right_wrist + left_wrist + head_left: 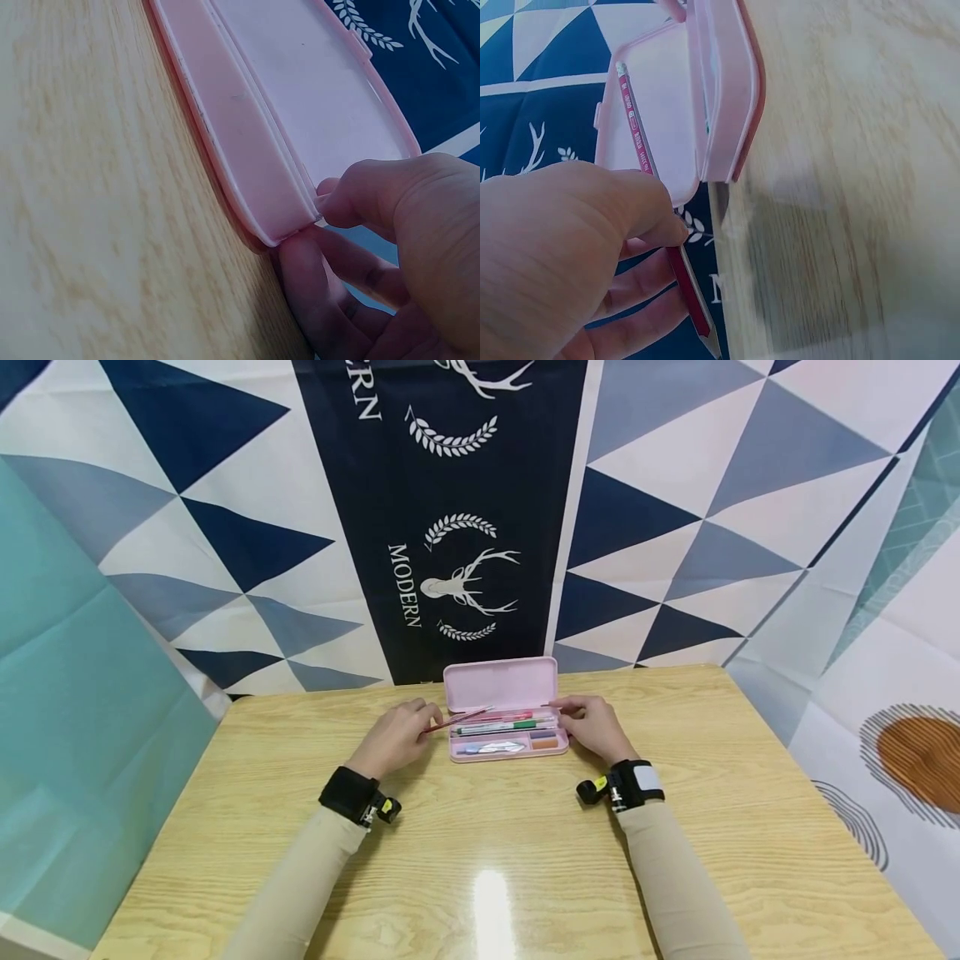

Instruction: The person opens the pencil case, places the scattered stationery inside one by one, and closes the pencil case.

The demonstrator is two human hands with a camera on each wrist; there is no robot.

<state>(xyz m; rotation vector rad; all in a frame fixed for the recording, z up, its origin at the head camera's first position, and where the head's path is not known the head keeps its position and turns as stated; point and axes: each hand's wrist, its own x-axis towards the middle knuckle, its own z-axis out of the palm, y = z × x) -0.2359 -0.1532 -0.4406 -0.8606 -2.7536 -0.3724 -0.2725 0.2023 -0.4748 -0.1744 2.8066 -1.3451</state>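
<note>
My left hand (401, 735) pinches a red pencil (640, 142) between thumb and fingers. The pencil's white eraser end points over the left part of an open pink pencil case (501, 685), and its sharpened tip points away from the case. At the case's right end, my right hand (596, 727) grips the corner, thumb at the rim and fingers against the outside wall (247, 135). Inside the case lie a green-and-white pen (498, 727), a reddish pen (517, 716), a clear and bluish item (498, 747) and a small orange block (545, 744).
The case stands at the far edge of a wooden table (487, 827), its raised lid close to the patterned cloth (480, 527) behind. More cloth hangs at the left and right sides. A black camera strap (348, 793) is on each wrist.
</note>
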